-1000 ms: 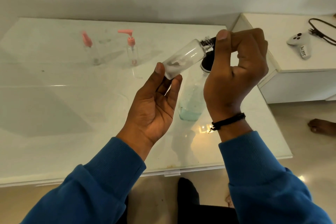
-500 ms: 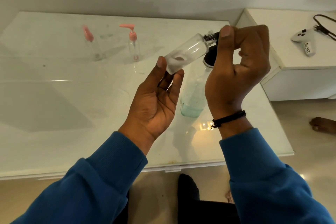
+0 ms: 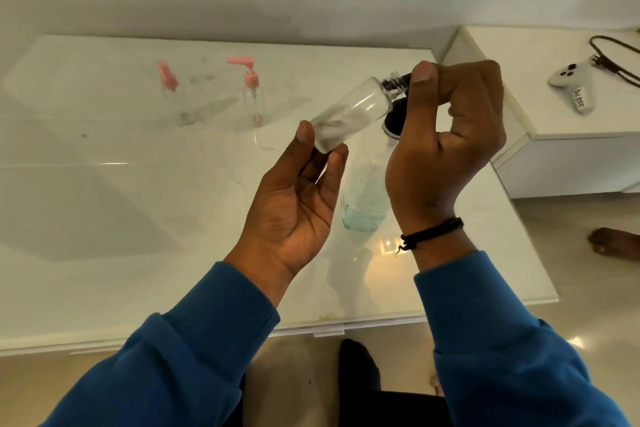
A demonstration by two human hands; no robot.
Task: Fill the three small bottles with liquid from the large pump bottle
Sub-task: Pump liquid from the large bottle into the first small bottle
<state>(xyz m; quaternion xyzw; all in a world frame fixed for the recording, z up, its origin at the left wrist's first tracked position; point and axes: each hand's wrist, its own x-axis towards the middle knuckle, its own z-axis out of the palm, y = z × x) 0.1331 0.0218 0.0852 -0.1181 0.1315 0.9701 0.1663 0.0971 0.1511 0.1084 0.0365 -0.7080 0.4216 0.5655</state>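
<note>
My left hand [image 3: 294, 204] holds the base of a small clear bottle [image 3: 349, 113] between thumb and fingers, tilted up to the right above the table. My right hand [image 3: 446, 135] pinches the black cap at the bottle's threaded neck [image 3: 394, 81]. Behind and below stands the large bottle [image 3: 363, 198] with pale blue liquid at its bottom and a black top [image 3: 394, 120], partly hidden by my right hand. Two more small clear bottles stand at the back: one with a pink cap [image 3: 173, 94] and one with a pink pump [image 3: 252, 94].
The white glass-topped table [image 3: 138, 218] ends at a front edge near my sleeves. A white side cabinet [image 3: 571, 135] stands to the right with a white controller [image 3: 571, 80] and a black cable [image 3: 616, 55]. A bare foot [image 3: 613, 241] rests on the floor at right.
Both hands keep their grip on the small bottle and cap, with barely any movement against the table. More of the threaded neck shows beside my right thumb.
</note>
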